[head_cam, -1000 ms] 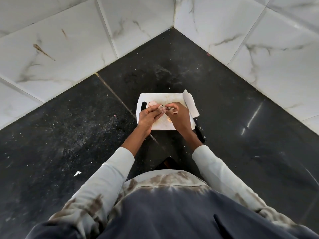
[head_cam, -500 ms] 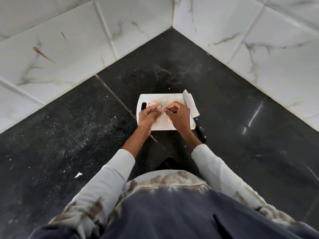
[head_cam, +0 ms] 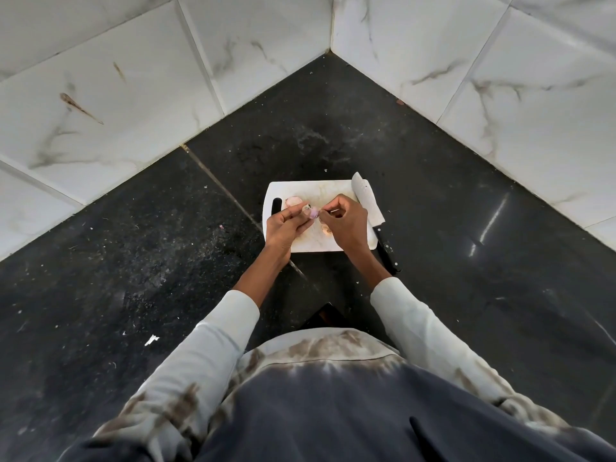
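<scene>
Two walls of white, grey-veined tile meet in a corner at the far end, the left wall [head_cam: 133, 78] marked by a brown streak and the right wall [head_cam: 500, 61] cleaner. Between them runs a black speckled stone counter [head_cam: 450, 235], dusty and strewn with pale crumbs, with a thin seam [head_cam: 220, 188] crossing it diagonally and a white scrap [head_cam: 151, 340] lying on its near left part. A streak of light glints on the stone to the right. On the counter lies a white cutting board [head_cam: 310, 190], stained in the middle, and a knife [head_cam: 365, 198] rests along the board's right edge, its dark handle pointing toward the person. Both hands are together just above the board: the left hand [head_cam: 286, 225] pinches a purplish clove [head_cam: 313, 213] at its fingertips, and the right hand [head_cam: 346, 225], fingers curled, pinches at the same clove from the other side. Pale peeled pieces [head_cam: 293, 201] lie on the board just beyond the left hand. Light sleeves cover both forearms.
</scene>
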Tool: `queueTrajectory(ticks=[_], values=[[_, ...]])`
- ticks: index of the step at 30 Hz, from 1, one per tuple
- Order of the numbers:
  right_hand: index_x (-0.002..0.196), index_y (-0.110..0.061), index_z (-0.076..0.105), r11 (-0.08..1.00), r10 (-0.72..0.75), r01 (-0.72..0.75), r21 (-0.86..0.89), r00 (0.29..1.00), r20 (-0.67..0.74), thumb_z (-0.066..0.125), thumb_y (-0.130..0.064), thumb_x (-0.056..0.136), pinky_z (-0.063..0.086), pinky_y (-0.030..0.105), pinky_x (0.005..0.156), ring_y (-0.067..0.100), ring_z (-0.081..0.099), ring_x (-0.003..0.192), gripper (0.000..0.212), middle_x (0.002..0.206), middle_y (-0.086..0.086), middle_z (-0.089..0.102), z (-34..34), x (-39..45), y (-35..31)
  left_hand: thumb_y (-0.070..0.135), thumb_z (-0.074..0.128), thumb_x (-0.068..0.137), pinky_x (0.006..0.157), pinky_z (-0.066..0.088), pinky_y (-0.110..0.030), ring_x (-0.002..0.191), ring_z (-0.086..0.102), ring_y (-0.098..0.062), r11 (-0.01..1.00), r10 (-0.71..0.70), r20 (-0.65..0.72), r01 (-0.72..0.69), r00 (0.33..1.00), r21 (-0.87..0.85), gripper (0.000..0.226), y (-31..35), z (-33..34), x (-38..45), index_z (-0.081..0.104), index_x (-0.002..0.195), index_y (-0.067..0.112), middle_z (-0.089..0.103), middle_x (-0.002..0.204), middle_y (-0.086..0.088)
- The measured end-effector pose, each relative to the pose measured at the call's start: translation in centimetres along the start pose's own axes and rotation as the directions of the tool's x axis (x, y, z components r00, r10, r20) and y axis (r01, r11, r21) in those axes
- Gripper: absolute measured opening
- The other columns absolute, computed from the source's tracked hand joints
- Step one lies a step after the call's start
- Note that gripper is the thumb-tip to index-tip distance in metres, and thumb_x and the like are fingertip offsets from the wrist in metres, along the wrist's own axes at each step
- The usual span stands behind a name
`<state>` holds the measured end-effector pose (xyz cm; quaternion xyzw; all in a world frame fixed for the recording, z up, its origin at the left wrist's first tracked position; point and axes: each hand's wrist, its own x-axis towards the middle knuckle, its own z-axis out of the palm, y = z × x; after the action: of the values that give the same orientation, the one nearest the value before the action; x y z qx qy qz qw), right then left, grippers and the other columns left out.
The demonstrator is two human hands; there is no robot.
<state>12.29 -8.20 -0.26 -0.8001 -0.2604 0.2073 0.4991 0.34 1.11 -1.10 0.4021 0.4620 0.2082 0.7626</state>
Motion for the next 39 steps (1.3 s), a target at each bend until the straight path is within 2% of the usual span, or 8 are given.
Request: queueTrajectory(ticks=[7, 10, 14, 19, 24, 28, 33, 39], values=[[0.087, -0.008, 0.071, 0.998, 0.052, -0.052, 0.022, 0.999, 0.01, 0.082, -0.02, 0.09, 0.062, 0.026, 0.069, 0.016, 0.072, 0.072, 0.016, 0.079, -0.004, 0.074, -0.1, 0.2, 0.5, 0.001, 0.07, 0.099, 0.107, 0.059, -0.043, 0.114, 0.077, -0.027, 1.0, 0.001, -0.016, -0.001, 1.0, -0.026, 0.028, 0.2, 0.3, -0.2, 0.071, 0.126, -0.002, 0.075, 0.128, -0.019], [0.094, -0.009, 0.074, 0.992, 0.08, -0.082, 0.096, 0.996, 0.026, 0.081, -0.017, 0.091, 0.058, 0.014, 0.062, 0.001, 0.072, 0.071, 0.011, 0.082, -0.009, 0.074, -0.2, 0.3, 0.5, 0.007, 0.079, 0.093, 0.11, 0.057, -0.046, 0.116, 0.076, -0.028, 1.0, 0.013, -0.023, -0.014, 1.0, -0.005, 0.024, 0.4, 0.4, -0.2, 0.076, 0.116, 0.007, 0.076, 0.128, -0.016], [0.106, -0.012, 0.075, 0.981, 0.114, -0.121, 0.15, 0.992, 0.056, 0.082, -0.025, 0.092, 0.056, 0.009, 0.067, -0.002, 0.075, 0.076, 0.021, 0.091, -0.01, 0.075, 0.0, 0.3, 0.3, 0.052, 0.105, 0.049, 0.108, 0.057, -0.045, 0.122, 0.073, -0.028, 0.995, 0.044, -0.072, -0.038, 0.996, 0.094, 0.076, -0.2, -0.2, 0.6, 0.081, 0.113, 0.018, 0.08, 0.123, -0.005], [0.103, -0.017, 0.077, 0.982, 0.142, -0.148, 0.118, 0.988, 0.058, 0.084, -0.032, 0.089, 0.056, 0.008, 0.07, -0.001, 0.074, 0.075, 0.022, 0.09, -0.01, 0.076, 0.3, 0.3, 0.3, 0.05, 0.098, 0.046, 0.109, 0.057, -0.049, 0.121, 0.074, -0.027, 0.99, 0.07, -0.05, -0.063, 0.996, 0.125, 0.082, -0.2, -0.1, 0.4, 0.079, 0.118, 0.014, 0.08, 0.12, -0.004], [0.096, -0.023, 0.077, 0.98, 0.161, -0.165, 0.109, 0.986, 0.044, 0.084, -0.031, 0.088, 0.054, 0.008, 0.07, 0.005, 0.075, 0.078, 0.014, 0.086, -0.014, 0.075, 0.3, 0.3, 0.2, 0.065, 0.104, 0.028, 0.108, 0.057, -0.046, 0.123, 0.073, -0.028, 0.994, 0.064, -0.029, -0.061, 0.998, 0.092, 0.102, -0.5, -0.4, 0.6, 0.079, 0.114, 0.016, 0.08, 0.12, -0.005], [0.094, -0.018, 0.079, 0.986, 0.157, -0.158, 0.054, 0.987, 0.022, 0.084, -0.03, 0.089, 0.06, 0.019, 0.077, 0.01, 0.074, 0.079, 0.014, 0.085, -0.01, 0.077, 0.6, 0.5, 0.4, 0.06, 0.104, 0.037, 0.109, 0.057, -0.047, 0.122, 0.073, -0.028, 0.993, 0.057, -0.021, -0.054, 0.998, 0.102, 0.088, -0.3, -0.3, 0.5, 0.08, 0.111, 0.018, 0.081, 0.119, -0.004], [0.088, -0.016, 0.077, 0.985, 0.171, -0.171, 0.005, 0.985, -0.009, 0.086, -0.029, 0.087, 0.064, 0.026, 0.074, 0.013, 0.074, 0.073, 0.016, 0.078, -0.007, 0.076, 1.1, 0.9, 0.7, 0.026, 0.092, 0.083, 0.11, 0.057, -0.042, 0.119, 0.072, -0.019, 0.965, 0.106, -0.048, -0.091, 0.993, 0.247, 0.031, -0.1, 0.3, 0.4, 0.077, 0.11, 0.024, 0.078, 0.121, 0.0], [0.085, -0.01, 0.075, 0.977, 0.212, -0.212, 0.002, 0.977, -0.035, 0.088, -0.028, 0.084, 0.062, 0.025, 0.069, 0.015, 0.073, 0.07, 0.022, 0.075, -0.002, 0.075, 1.0, 1.3, 0.8, 0.029, 0.091, 0.083, 0.112, 0.055, -0.041, 0.122, 0.07, -0.018, 0.965, 0.111, -0.016, -0.104, 0.994, 0.242, 0.036, -0.4, 0.4, 1.2, 0.078, 0.116, 0.022, 0.077, 0.124, 0.001]])
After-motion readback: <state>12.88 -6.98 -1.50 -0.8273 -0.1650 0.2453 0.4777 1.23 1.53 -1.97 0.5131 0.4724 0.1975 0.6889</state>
